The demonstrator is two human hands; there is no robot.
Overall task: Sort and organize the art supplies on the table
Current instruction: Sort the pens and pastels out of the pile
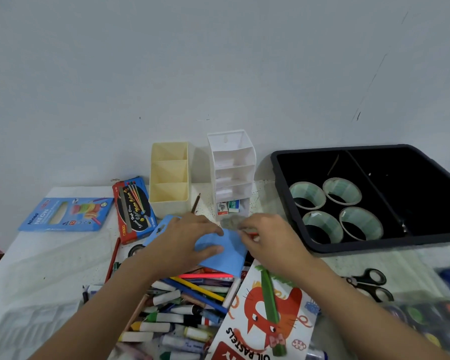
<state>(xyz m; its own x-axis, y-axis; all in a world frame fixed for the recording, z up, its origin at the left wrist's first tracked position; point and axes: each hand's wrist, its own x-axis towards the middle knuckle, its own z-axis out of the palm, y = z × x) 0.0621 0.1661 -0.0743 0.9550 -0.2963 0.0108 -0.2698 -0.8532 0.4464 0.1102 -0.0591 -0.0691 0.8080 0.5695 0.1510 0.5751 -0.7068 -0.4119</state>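
My left hand (185,240) holds a light blue pencil box (224,253) in the middle of the table, thumb and fingers around its near end. My right hand (266,239) pinches something small and reddish at the box's right edge; what it is I cannot tell. Below the box lies a heap of oil pastels, paint tubes and coloured pencils (182,315). An oil pastels box (265,313) with an orange cat and a green pastel on it lies to the right of the heap.
A cream three-slot holder (169,178) and a white tiered organizer (231,175) stand against the wall. A black tray (374,245) holds several tape rolls. A neon crayon box (68,214), a water colour box (134,209), black scissors (372,283) and paint pots (426,318) lie around.
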